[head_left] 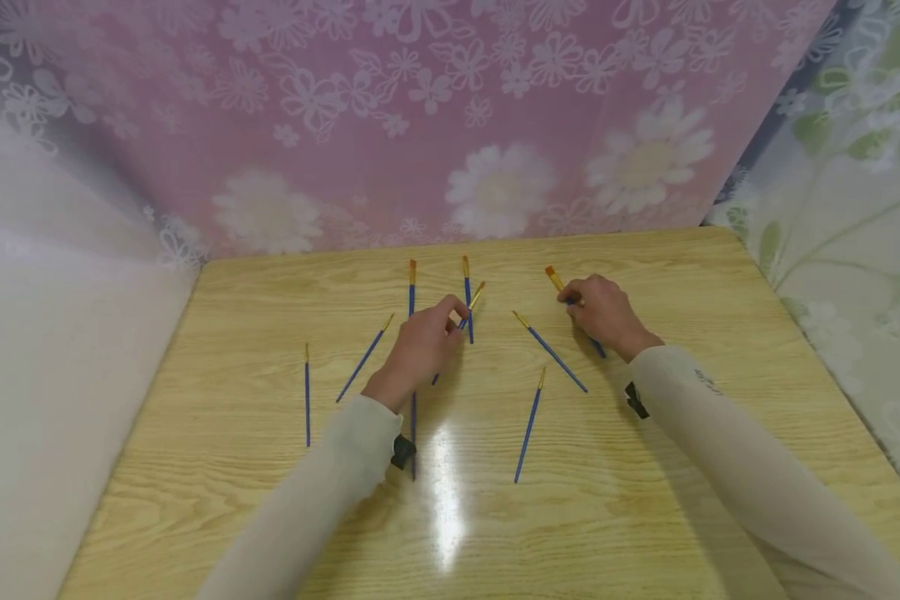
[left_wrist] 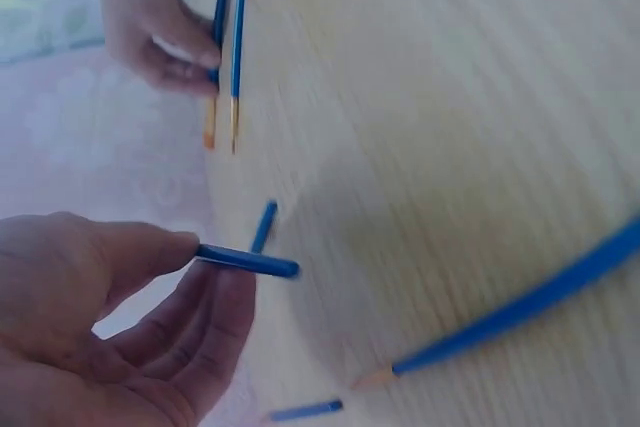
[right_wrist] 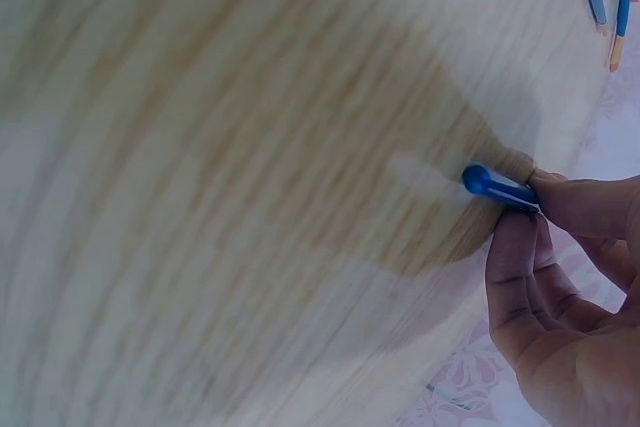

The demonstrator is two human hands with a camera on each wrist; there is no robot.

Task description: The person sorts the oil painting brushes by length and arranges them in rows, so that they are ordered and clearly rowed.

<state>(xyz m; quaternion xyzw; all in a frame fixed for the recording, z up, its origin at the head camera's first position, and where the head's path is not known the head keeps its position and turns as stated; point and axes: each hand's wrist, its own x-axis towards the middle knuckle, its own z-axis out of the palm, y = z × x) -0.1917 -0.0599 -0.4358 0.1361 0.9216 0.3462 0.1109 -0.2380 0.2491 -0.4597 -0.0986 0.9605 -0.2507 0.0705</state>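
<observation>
In the head view the left hand (head_left: 423, 346) pinches a thin blue paintbrush (head_left: 477, 296) between thumb and fingertips; its handle slants over another blue brush (head_left: 467, 287) lying upright in the picture. The left wrist view shows the handle end (left_wrist: 265, 264) poking out past the thumb of the left hand (left_wrist: 130, 317). At the right, the right hand (head_left: 606, 312) grips a wide-tipped brush (head_left: 553, 276), its handle end showing below the palm. Close up, the right hand (right_wrist: 570, 297) pinches that blue handle (right_wrist: 490, 184) between thumb and fingers.
Several blue brushes lie apart on the wooden table (head_left: 217, 500): one far left (head_left: 307, 400), one slanted (head_left: 365, 358), a long one (head_left: 412, 292) partly under the left arm, and two (head_left: 558, 358) (head_left: 529, 429) between the arms. A pink flowered cloth (head_left: 390, 167) hangs behind.
</observation>
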